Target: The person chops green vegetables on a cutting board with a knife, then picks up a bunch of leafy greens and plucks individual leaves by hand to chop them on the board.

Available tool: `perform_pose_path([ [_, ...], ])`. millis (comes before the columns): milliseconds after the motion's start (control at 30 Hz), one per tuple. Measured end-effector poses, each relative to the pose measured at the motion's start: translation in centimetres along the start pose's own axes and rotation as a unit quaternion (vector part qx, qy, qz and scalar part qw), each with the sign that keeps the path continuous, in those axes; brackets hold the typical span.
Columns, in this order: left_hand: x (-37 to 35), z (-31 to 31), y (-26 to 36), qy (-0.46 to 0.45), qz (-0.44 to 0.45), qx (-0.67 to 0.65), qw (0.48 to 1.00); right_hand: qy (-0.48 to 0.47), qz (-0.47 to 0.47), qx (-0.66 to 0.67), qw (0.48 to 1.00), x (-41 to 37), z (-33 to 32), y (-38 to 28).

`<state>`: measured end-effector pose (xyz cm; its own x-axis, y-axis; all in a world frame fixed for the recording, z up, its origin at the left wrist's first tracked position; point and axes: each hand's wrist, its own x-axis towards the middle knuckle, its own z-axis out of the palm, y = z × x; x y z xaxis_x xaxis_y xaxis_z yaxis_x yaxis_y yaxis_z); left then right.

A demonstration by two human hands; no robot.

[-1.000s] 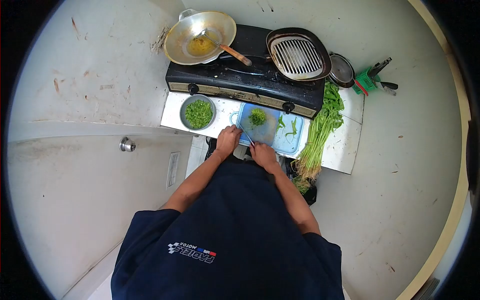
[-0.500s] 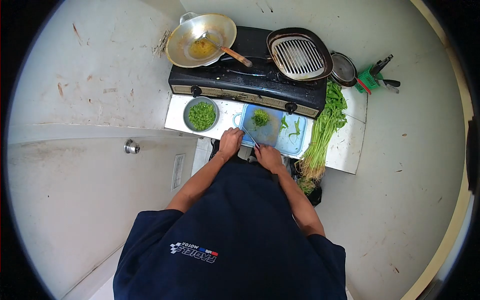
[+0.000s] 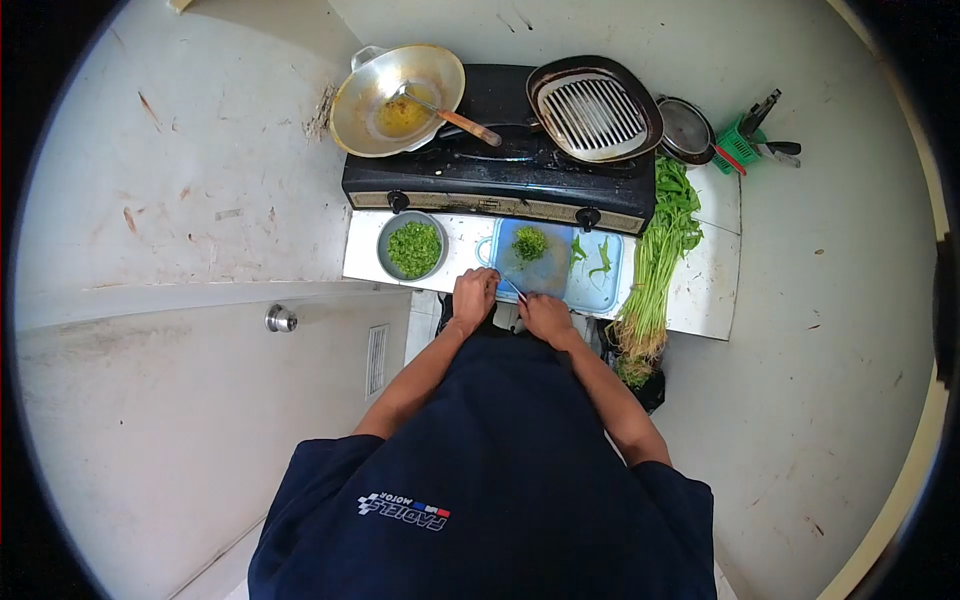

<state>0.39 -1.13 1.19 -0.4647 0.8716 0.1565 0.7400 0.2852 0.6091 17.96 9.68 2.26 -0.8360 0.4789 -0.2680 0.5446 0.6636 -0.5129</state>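
Note:
My right hand is closed around the handle of a knife at the front edge of the blue cutting board. The blade slants up and left towards my left hand, whose curled fingers are at the board's near left corner, close to the blade tip. What those fingers pinch, if anything, is too small to make out. A small heap of chopped greens lies on the board, with loose leaf pieces to its right. Left of the board stands a grey bowl full of chopped greens.
Behind the board is a black stove carrying a wok with a wooden-handled utensil and a grill pan. A bunch of leafy greens hangs over the counter's front. A green basket of utensils stands at the back right.
The view has shifted slightly, so the counter appears lower and further right. My hands stay at the board's near edge, and the knife has moved a little nearer to me relative to the board.

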Motion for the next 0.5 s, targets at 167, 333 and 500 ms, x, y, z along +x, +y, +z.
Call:
perform_pose_path([
  [167, 0.2, -0.4, -0.1, -0.008, -0.008, 0.018, 1.0, -0.002, 0.025, 0.02, 0.999, -0.8, -0.6, 0.5],
  [333, 0.2, -0.2, -0.6, -0.009, -0.026, -0.003, 1.0, 0.002, 0.01, 0.005, 1.0, -1.0, -0.8, -0.2],
  [500, 0.2, 0.0, -0.6, -0.005, -0.026, 0.001, 1.0, 0.004, -0.005, 0.007, 1.0, -0.7, 0.4, 0.1],
])
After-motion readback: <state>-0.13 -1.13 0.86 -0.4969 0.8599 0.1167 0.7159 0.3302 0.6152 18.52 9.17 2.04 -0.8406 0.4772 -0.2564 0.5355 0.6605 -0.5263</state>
